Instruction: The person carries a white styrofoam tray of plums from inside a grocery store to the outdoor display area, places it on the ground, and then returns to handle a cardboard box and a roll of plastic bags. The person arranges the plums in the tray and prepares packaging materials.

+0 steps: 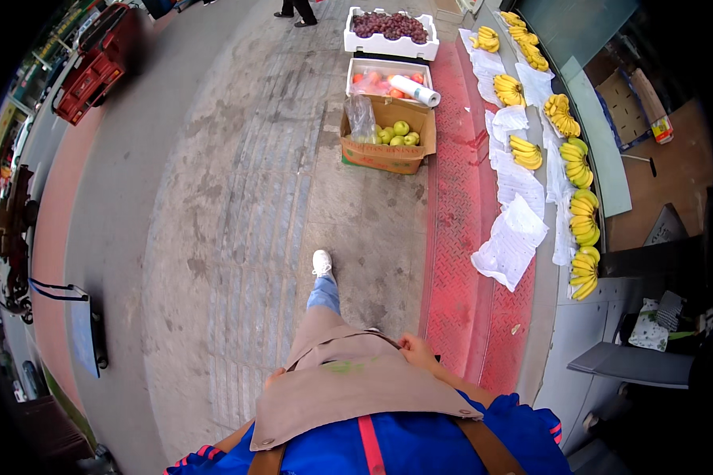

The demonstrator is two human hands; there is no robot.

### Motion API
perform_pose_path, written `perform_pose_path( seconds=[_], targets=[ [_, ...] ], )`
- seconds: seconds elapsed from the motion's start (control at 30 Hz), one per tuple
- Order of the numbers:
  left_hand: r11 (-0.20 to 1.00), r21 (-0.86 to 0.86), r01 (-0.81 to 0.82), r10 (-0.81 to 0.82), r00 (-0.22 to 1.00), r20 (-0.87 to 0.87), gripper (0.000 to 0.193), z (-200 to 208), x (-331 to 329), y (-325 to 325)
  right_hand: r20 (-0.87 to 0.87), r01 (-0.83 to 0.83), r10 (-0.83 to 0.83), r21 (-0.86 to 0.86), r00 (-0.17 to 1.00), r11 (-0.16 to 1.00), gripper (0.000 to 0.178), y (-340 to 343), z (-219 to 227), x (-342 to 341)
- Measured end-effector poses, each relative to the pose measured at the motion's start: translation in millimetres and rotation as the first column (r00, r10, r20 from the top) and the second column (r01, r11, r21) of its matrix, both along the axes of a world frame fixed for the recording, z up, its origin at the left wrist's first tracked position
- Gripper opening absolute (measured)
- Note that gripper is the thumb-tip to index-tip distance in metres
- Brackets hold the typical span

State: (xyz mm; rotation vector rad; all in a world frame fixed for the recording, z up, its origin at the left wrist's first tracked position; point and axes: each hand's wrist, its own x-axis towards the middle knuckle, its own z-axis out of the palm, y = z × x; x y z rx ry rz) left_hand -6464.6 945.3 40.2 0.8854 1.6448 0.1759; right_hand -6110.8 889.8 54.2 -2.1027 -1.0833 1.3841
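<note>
A brown apron (372,392) covers the front of my blue top and stretches out across my waist. My right hand (416,350) is at the apron's right edge, its fingers bent and closed on the cloth. Only a small part of my left hand (274,378) shows beside the left edge of the apron; its fingers are hidden. One foot in a white shoe (322,263) is out in front on the grey pavement. Ahead stands a cardboard box (384,158) of yellow-green fruit (401,128), with a clear plastic bag (362,119) at its left side.
Behind the box are a foam crate (352,77) of reddish fruit with a white roll (414,90) and a foam crate (356,46) of grapes. Red steps (455,198) rise on the right, beside a ledge with several banana bunches (584,216). A flat trolley (83,336) stands left.
</note>
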Motion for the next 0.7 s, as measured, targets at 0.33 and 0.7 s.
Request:
perform_pose_path(
  seconds=[0.33, 0.7],
  targets=[
    [0.925, -0.127, 0.357, -0.372, 0.921, -0.118, 0.025, 79, 91, 350, -0.256, 0.166, -0.179, -0.07, 0.95, 0.984, 0.017, 276, 24, 45],
    [0.552, -0.301, 0.777, -0.773, 0.612, 0.163, 0.033, 24, 205, 668, -0.822, -0.042, -0.24, -0.304, 0.517, 0.952, 0.022, 544, -35, 202]
  ],
)
